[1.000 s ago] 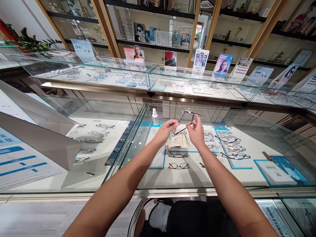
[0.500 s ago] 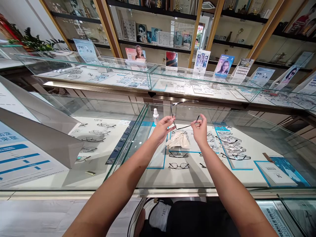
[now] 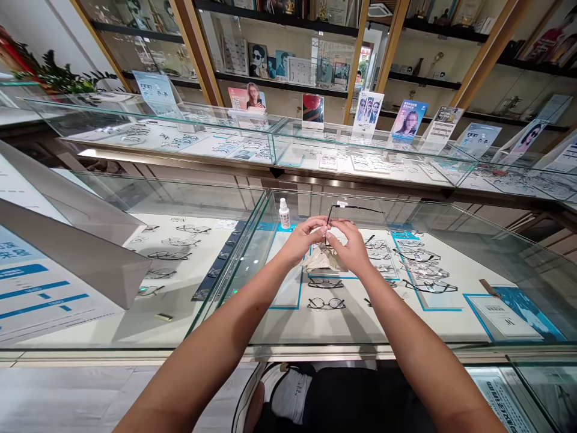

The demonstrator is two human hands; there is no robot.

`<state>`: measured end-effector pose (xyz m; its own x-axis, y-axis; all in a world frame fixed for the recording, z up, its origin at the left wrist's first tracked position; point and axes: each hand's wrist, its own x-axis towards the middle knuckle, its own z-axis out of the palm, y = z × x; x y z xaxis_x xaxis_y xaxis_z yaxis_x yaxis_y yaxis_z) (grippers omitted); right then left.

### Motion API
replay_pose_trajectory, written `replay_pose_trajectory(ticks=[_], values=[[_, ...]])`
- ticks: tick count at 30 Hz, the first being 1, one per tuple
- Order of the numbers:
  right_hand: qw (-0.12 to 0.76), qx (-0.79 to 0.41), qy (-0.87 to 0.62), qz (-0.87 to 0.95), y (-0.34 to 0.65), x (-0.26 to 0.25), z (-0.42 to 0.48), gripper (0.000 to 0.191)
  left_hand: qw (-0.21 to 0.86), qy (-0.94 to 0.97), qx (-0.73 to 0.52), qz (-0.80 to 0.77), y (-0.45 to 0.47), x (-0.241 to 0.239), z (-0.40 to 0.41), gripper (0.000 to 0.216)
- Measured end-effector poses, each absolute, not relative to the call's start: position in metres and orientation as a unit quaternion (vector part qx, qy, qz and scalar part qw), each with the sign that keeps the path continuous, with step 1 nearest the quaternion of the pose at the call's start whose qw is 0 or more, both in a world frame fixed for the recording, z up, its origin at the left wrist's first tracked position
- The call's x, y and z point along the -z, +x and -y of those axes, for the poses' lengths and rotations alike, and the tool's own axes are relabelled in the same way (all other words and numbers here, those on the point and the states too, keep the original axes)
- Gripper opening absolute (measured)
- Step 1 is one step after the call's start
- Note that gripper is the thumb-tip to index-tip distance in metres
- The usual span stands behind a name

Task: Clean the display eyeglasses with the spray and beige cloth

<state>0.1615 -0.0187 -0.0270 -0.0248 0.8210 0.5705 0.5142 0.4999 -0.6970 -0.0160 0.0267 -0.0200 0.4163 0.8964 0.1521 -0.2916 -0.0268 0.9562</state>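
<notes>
Above the glass counter my left hand [image 3: 301, 242] and my right hand [image 3: 349, 245] meet at one pair of dark-framed eyeglasses [image 3: 360, 208]. Both hands have their fingers closed on the front of the frame, which they largely cover. One thin temple sticks out to the right above my right hand, and a small white tag shows near its left end. A crumpled cream cloth [image 3: 321, 260] lies just below the hands, partly hidden by them. Behind my left hand stands a white spray bottle [image 3: 283, 214], upright on the glass.
Several eyeglasses [image 3: 326, 304] lie inside the glass display case [image 3: 288, 352] beneath my hands. A large folded card sign [image 3: 67, 258] stands at the left. Farther back is another glass case with upright advertising cards [image 3: 368, 114]. A small yellowish piece [image 3: 164, 317] lies left of the glass divider.
My right hand has moved left, up against my left hand. The eyeglasses have turned, so their front is now mostly behind my fingers and the temple points right.
</notes>
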Motion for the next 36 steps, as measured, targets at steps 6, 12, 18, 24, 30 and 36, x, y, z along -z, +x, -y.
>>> replay_pose_trajectory(ticks=[6, 12, 18, 24, 30, 36], values=[[0.525, -0.224, -0.477, 0.668, 0.160, 0.028, 0.019, 0.029, 0.670, 0.533, -0.441, -0.271, -0.015, 0.020, -0.026, 0.037], [0.543, -0.218, -0.483, 0.651, 0.161, 0.028, 0.019, 0.030, 0.420, 0.623, -0.554, -0.358, -0.020, 0.018, -0.030, 0.017], [0.543, -0.203, -0.490, 0.651, 0.167, 0.025, 0.019, 0.030, 0.135, 0.554, -0.613, -0.548, -0.048, 0.036, -0.065, 0.053], [0.546, -0.216, -0.492, 0.643, 0.168, 0.023, 0.019, 0.033, 0.306, 0.574, -0.524, -0.550, -0.061, 0.059, -0.086, 0.059], [0.563, -0.230, -0.474, 0.637, 0.168, 0.018, 0.021, 0.034, 0.315, 0.615, -0.483, -0.538, -0.056, 0.053, -0.077, 0.020], [0.565, -0.250, -0.466, 0.634, 0.166, 0.008, 0.024, 0.037, 0.586, 0.535, -0.486, -0.366, -0.036, 0.026, -0.060, 0.029]])
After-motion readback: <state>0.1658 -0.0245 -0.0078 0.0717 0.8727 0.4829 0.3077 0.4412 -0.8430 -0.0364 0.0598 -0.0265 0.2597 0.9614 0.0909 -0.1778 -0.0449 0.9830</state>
